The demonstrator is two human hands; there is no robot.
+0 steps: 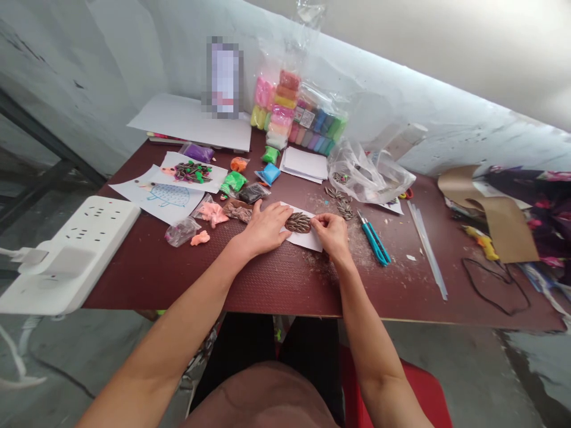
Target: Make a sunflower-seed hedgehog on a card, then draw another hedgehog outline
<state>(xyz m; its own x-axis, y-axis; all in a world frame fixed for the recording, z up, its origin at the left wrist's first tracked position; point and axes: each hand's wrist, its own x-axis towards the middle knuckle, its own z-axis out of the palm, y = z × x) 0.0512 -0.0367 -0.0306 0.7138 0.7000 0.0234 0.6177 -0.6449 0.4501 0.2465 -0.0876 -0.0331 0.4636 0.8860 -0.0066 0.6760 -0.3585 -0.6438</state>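
A small sheet of white paper (307, 239) lies in front of me, bearing an oval cluster of overlapping striped seeds (298, 222), which look like sunflower seeds. My left hand (267, 228) rests flat at the paper's left side, fingers stretched out and tips beside the cluster. At the cluster's right edge my right hand (331, 234) is closed in a pinch; what sits between its fingertips is too small to make out. Loose seeds (344, 208) lie on the table just beyond the right hand. A teal utility knife (373, 239) is to its right.
Bags of coloured clay (283, 110) stand against the wall. Left are clay packets (232, 182), a hedgehog drawing (167, 195), a seed-covered figure (191, 171) and a power strip (80, 249). Right are a plastic bag (370, 175), glue sticks (427, 249) and a yellow glue gun (484, 242).
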